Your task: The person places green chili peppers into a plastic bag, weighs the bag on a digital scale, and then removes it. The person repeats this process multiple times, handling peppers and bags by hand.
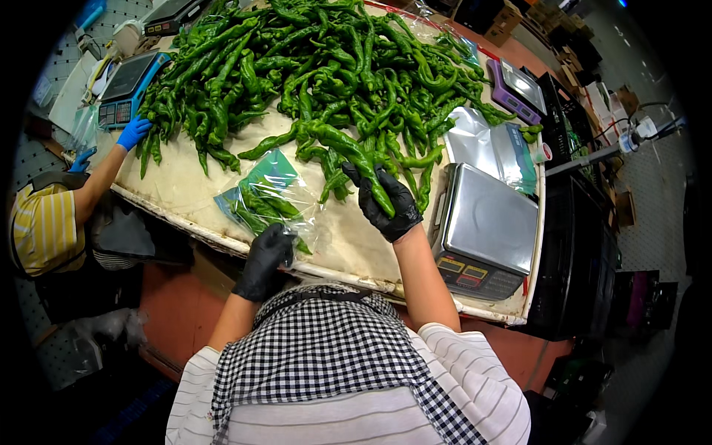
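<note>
My left hand (266,260), in a black glove, grips the mouth edge of a clear plastic bag (305,207) near the table's front edge. Several long green peppers (266,204) lie inside the bag. My right hand (389,207), gloved in black too, is closed around one long green pepper (356,153), which points away from me and up to the left over the table. Beyond both hands a large heap of long green peppers (334,67) spreads across the pale table cover (356,239).
A digital scale with a steel plate (489,217) stands at the right, flat plastic bags (495,144) behind it. Farther off are a purple scale (514,92) and a blue scale (125,89). At the left, a co-worker's blue-gloved hand (134,132) touches the heap's edge.
</note>
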`<state>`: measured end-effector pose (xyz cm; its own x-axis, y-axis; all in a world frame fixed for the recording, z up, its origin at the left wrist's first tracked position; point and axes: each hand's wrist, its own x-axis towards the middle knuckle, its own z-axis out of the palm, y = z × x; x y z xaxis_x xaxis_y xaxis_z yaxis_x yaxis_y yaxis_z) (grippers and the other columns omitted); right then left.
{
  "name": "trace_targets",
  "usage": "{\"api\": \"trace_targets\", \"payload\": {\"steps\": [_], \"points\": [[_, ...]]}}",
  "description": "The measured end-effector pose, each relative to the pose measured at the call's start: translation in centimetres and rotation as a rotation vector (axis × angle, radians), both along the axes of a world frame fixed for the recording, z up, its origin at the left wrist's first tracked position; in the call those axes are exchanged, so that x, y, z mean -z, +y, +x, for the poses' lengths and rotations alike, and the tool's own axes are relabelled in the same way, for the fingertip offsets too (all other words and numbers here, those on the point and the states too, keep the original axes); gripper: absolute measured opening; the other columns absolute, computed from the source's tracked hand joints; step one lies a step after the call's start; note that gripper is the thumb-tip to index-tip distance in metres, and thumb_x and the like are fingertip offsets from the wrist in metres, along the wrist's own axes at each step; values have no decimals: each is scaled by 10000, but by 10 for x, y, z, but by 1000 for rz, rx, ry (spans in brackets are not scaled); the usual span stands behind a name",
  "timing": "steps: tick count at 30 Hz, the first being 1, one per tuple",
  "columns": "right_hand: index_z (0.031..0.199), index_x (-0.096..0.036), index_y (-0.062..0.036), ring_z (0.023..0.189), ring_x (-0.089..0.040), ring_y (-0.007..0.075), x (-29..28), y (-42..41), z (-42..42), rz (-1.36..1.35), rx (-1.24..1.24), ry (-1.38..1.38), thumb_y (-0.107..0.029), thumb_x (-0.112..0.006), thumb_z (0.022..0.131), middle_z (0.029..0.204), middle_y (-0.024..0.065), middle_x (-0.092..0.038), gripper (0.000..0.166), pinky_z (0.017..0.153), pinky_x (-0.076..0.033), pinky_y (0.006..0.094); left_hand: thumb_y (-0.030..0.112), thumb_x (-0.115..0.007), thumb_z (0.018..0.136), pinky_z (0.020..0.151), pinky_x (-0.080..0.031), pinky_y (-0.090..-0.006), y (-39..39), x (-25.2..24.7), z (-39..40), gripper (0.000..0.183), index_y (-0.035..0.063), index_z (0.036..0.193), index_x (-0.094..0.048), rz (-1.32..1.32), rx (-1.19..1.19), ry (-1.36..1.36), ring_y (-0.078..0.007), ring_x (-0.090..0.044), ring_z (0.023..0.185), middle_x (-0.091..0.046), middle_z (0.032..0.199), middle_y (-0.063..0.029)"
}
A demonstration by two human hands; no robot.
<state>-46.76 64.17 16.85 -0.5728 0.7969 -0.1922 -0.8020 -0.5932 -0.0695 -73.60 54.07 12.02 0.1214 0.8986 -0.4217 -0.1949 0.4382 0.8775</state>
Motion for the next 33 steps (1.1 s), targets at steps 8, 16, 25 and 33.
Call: {"api": "trace_targets", "payload": {"steps": [8, 16, 25, 33], "points": [[1349, -376, -84, 623, -515, 98, -11, -35, -1, 36, -82, -65, -260, -510, 942, 884, 78, -560, 463, 544, -439, 190, 76, -528, 924, 582, -454, -232, 25, 11, 28, 153, 38, 1072, -532, 151, -27, -116, -74, -522, 654, -549, 792, 16], [1358, -395, -48, 560, -469, 34, 21, -148, 54, 363, -441, -920, -265, -543, 925, 992, 53, -639, 507, 480, -355, 172, 141, -601, 903, 489, -400, -206, 8, 0, 18, 243, 52, 1123, -548, 112, -52, 3, -46, -462, 553, -557, 800, 27], [1335, -402, 8, 988, -606, 175, 52, -115, -32, 530, -297, -1167, -277, -580, 908, 1079, 136, -630, 542, 865, -456, 289, 59, -633, 841, 846, -471, -260, -4, -33, 48, 500, 75, 1317, -481, 441, 146, 525, -129, -595, 1010, -590, 1226, -110], [1322, -460, -138, 1099, -569, 294, 57, -85, -31, 908, -637, -1655, -401, -603, 847, 1210, 154, -582, 561, 926, -441, 349, 11, -563, 856, 891, -453, -271, -9, -14, 22, 423, 23, 1277, -514, 444, -165, 314, -151, -591, 1028, -601, 1215, -94]]}}
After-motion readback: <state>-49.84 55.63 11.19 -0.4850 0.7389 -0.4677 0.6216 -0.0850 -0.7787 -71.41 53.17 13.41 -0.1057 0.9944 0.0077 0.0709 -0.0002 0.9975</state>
